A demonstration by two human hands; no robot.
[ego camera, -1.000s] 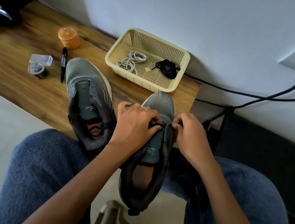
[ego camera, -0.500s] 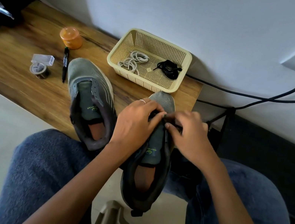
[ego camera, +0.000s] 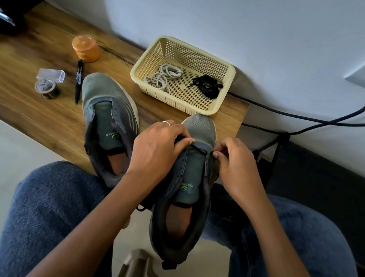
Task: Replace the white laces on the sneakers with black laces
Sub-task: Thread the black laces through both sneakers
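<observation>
1. The right hand [ego camera: 237, 167] had drawn rightward off the near sneaker [ego camera: 189, 187], its grip pinching the black lace [ego camera: 200, 150].
2. The left hand [ego camera: 157, 152] still gripped the lace's other side.
3. The sneaker stayed at the counter [ego camera: 15, 91] edge.

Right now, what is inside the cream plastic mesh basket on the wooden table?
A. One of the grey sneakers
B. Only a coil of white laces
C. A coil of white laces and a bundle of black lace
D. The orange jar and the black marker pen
C: the cream plastic mesh basket holds a coil of white laces on one side and a bundle of black lace on the other, lying apart.
</observation>
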